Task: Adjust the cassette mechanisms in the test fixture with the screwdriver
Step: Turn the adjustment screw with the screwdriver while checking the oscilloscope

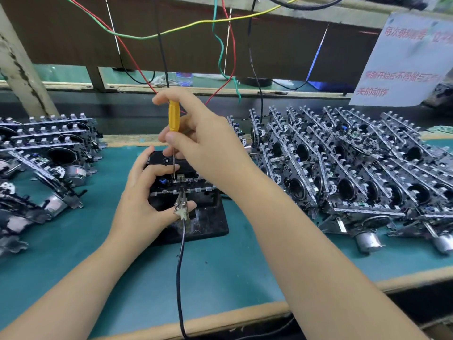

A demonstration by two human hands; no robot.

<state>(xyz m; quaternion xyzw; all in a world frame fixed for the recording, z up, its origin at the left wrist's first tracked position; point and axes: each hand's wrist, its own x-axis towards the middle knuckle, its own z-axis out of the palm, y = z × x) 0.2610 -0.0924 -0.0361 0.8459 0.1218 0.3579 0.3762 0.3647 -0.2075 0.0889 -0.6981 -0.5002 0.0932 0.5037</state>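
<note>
Steadying, left hand [144, 192]: curled round the cassette mechanism [176, 182] seated in the test fixture [208, 224], mid desk [73, 266].
Right hand [196, 141]: pinching the screwdriver [173, 119], just beyond.
Axis: upright, tip straight down onto the mechanism.
Hidden: tip contact and screw head too small to make out.

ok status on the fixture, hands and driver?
Right hand grips screwdriver, tip down on cassette mechanism in test fixture. Left hand steadies mechanism. Clip lead attached in front; nothing blocking.
</note>
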